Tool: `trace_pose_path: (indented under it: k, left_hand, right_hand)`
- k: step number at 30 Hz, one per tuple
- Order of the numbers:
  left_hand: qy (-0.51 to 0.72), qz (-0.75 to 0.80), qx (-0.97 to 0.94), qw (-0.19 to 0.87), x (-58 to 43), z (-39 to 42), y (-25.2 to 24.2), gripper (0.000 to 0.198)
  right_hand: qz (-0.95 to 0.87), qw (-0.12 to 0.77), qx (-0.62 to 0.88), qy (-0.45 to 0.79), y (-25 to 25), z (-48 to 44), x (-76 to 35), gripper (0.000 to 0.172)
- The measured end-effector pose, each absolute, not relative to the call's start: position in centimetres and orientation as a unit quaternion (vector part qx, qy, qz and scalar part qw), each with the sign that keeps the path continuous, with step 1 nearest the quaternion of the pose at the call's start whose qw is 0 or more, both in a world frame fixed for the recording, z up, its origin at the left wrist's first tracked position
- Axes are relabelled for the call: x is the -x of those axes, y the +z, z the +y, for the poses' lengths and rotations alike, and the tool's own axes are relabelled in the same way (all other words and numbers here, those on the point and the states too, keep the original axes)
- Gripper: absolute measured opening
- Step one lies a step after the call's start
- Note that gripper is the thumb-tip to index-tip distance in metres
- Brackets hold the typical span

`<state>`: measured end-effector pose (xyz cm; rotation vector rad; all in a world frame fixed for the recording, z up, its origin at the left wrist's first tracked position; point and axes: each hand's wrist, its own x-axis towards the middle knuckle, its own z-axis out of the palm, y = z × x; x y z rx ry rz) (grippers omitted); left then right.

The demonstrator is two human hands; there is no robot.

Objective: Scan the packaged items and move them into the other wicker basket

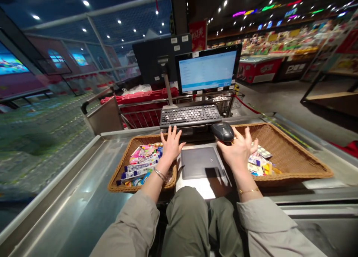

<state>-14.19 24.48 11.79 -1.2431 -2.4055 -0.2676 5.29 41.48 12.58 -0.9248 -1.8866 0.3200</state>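
A: Hands?
B: Left hand (171, 143) spread, empty, over rim of left basket (119, 172). Right hand (239, 149) splayed beside scanner (223, 131); touching it? Can't tell. Palm hides some packets (258, 163) in right basket (293, 141).

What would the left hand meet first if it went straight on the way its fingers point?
Most likely the keyboard: the left hand is open, its fingers spread and pointing at the keyboard's front edge just ahead. Depth is unclear, so it might slip under that edge instead.
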Motion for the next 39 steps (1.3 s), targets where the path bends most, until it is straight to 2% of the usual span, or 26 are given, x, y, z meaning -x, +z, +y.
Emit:
trace_pose_path:
  k: [11,21,24,27,35,39]
  left_hand:
    - [0.006,-0.901,0.402,0.166,20.4,17.5,10.5,0.054]
    - [0.1,-0.848,0.509,0.11,21.0,19.9,8.3,0.052]
    - [0.123,-0.837,0.523,0.101,21.2,20.9,7.6,0.042]
    - [0.128,-0.835,0.524,0.109,21.3,21.4,6.9,0.032]
    - [0.087,-0.835,0.527,0.133,21.1,21.2,6.4,0.028]
    - [0.02,-0.863,0.493,0.113,20.7,20.7,8.3,0.042]
  right_hand:
    - [-0.804,0.46,0.342,0.157,11.9,38.9,-1.5,0.026]
    - [-0.817,0.431,0.354,0.145,10.0,38.9,-0.8,0.025]
    - [-0.819,0.425,0.358,0.145,9.6,39.0,-0.8,0.027]
    - [-0.819,0.426,0.358,0.141,9.3,39.2,-0.8,0.028]
    - [-0.818,0.431,0.352,0.145,9.1,39.1,-0.9,0.027]
    - [-0.817,0.433,0.351,0.147,9.2,39.0,-1.0,0.027]
